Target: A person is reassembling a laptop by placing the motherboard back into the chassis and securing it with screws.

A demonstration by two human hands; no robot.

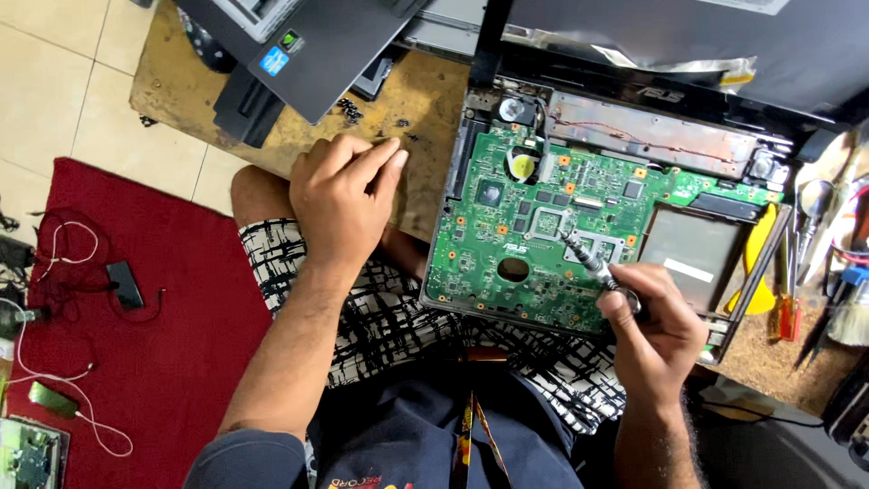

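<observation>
An opened laptop base with a green motherboard (543,226) lies on a worn wooden table (425,100). My right hand (652,330) grips a metal screwdriver (588,258), whose tip rests on the board near a square chip socket. My left hand (344,195) rests on the table left of the laptop, fingers curled and pressed down among small black screws (348,109); whether it pinches one is hidden. A silver drive (692,244) sits in the laptop's right bay.
A closed dark laptop (308,45) lies at the table's far left. Screwdrivers, tweezers and a brush (815,272) are at the right edge. On the red mat (154,362) below lie cables, a small black device and a circuit board.
</observation>
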